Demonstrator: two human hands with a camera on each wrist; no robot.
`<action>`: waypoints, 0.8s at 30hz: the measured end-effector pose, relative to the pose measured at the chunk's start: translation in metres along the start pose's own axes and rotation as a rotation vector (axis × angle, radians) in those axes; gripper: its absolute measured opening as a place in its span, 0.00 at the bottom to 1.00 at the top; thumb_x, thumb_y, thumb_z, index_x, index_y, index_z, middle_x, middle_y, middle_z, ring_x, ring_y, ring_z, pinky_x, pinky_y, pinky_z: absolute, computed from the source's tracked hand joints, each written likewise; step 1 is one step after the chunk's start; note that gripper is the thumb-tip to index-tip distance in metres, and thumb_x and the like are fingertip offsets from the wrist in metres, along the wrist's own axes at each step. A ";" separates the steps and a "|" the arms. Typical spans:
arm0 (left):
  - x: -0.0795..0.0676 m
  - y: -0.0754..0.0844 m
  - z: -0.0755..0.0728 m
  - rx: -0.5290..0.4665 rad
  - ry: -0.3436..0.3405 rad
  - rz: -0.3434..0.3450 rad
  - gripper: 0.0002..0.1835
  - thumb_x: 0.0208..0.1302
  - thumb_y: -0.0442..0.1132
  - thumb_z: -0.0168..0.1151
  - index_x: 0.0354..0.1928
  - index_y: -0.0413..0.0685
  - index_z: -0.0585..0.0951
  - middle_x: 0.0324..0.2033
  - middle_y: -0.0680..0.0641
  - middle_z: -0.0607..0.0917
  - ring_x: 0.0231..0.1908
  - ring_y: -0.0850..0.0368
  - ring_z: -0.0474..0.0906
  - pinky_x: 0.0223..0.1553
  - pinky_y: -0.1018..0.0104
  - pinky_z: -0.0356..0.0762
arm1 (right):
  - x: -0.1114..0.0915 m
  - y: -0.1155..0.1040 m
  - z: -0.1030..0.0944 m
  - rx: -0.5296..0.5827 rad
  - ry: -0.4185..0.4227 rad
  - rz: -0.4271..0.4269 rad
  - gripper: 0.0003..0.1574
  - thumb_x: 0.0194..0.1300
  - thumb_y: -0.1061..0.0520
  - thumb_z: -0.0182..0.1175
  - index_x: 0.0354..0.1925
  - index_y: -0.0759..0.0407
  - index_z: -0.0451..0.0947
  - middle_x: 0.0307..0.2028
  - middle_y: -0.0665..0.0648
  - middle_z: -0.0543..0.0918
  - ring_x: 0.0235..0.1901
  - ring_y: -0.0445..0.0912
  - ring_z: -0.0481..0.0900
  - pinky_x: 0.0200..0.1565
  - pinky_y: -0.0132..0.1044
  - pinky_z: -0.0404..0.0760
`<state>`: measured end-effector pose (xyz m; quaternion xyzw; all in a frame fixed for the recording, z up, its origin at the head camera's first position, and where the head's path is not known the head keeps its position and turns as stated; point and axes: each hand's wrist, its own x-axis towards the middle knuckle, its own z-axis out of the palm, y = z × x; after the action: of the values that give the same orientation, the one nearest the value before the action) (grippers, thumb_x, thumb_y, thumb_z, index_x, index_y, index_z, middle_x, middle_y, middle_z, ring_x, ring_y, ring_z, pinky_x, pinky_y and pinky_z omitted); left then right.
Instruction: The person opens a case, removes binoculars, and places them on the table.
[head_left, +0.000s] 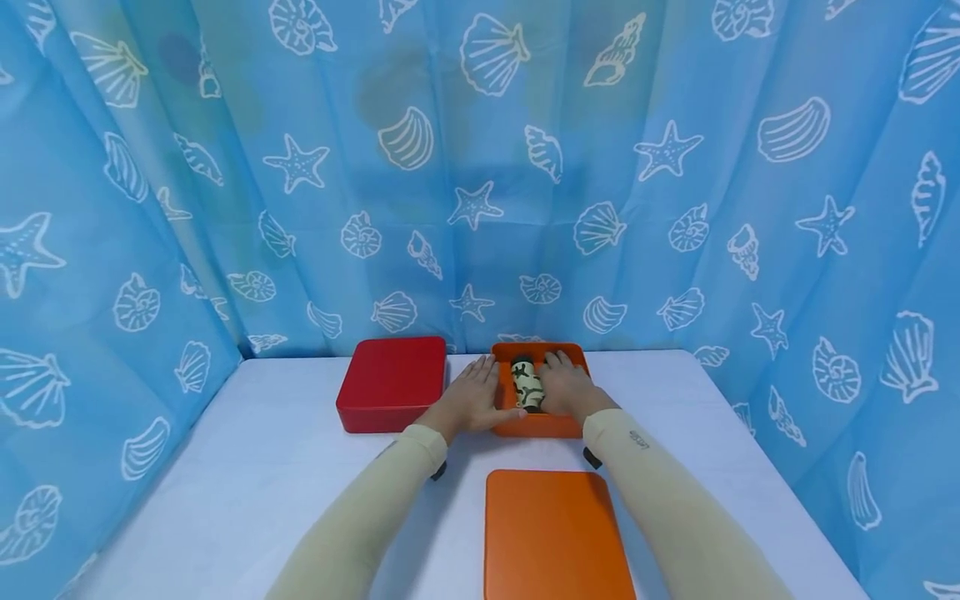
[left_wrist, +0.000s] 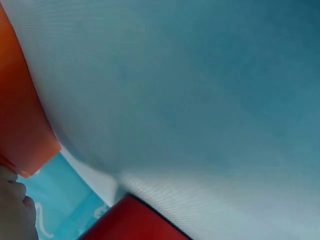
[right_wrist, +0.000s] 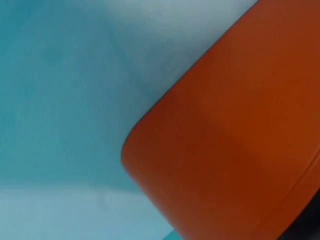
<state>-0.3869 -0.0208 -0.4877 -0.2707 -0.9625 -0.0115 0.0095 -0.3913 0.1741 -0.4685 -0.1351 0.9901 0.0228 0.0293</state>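
Observation:
An open orange box point(head_left: 537, 428) stands near the back of the white table. Inside it lies a camouflage-patterned cylinder point(head_left: 528, 383) with black ends, pointing away from me. My left hand point(head_left: 472, 397) rests against the box's left side, its fingers straight and thumb reaching over the front rim. In the left wrist view, fingers point(left_wrist: 15, 207) show beside the orange wall. My right hand point(head_left: 567, 390) reaches down into the box, right of the cylinder and close against it. Its thumb is hidden, so its hold is unclear. The right wrist view shows only the box's outer wall point(right_wrist: 225, 145).
To the left of the orange box stands a red box point(head_left: 393, 375) with its top closed. A flat orange lid point(head_left: 555, 533) lies on the table point(head_left: 300, 467) between my forearms. A blue shell-print curtain point(head_left: 480, 167) hangs behind and on both sides.

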 end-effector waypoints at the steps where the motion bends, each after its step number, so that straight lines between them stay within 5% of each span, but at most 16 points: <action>1: 0.000 0.001 0.000 -0.004 -0.003 0.000 0.62 0.37 0.84 0.21 0.68 0.44 0.47 0.68 0.46 0.46 0.66 0.51 0.36 0.63 0.56 0.38 | -0.001 0.001 -0.001 -0.007 -0.003 -0.002 0.42 0.49 0.46 0.63 0.60 0.59 0.63 0.65 0.62 0.53 0.64 0.60 0.46 0.56 0.59 0.55; 12: 0.000 0.007 -0.004 -0.022 -0.044 -0.028 0.64 0.34 0.85 0.21 0.68 0.45 0.46 0.68 0.47 0.45 0.66 0.52 0.37 0.63 0.56 0.38 | -0.008 0.003 -0.023 -0.197 0.007 -0.076 0.46 0.51 0.38 0.57 0.61 0.62 0.60 0.64 0.64 0.52 0.63 0.61 0.47 0.58 0.58 0.52; 24: 0.001 0.002 -0.003 -0.006 -0.055 -0.017 0.63 0.35 0.84 0.20 0.68 0.45 0.45 0.68 0.46 0.45 0.66 0.51 0.38 0.63 0.57 0.37 | -0.021 0.022 -0.053 -0.325 -0.004 -0.146 0.47 0.51 0.42 0.55 0.63 0.63 0.55 0.65 0.67 0.50 0.64 0.60 0.45 0.60 0.55 0.49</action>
<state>-0.3869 -0.0182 -0.4846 -0.2629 -0.9646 -0.0068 -0.0180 -0.3799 0.1979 -0.4139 -0.2096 0.9609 0.1806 0.0106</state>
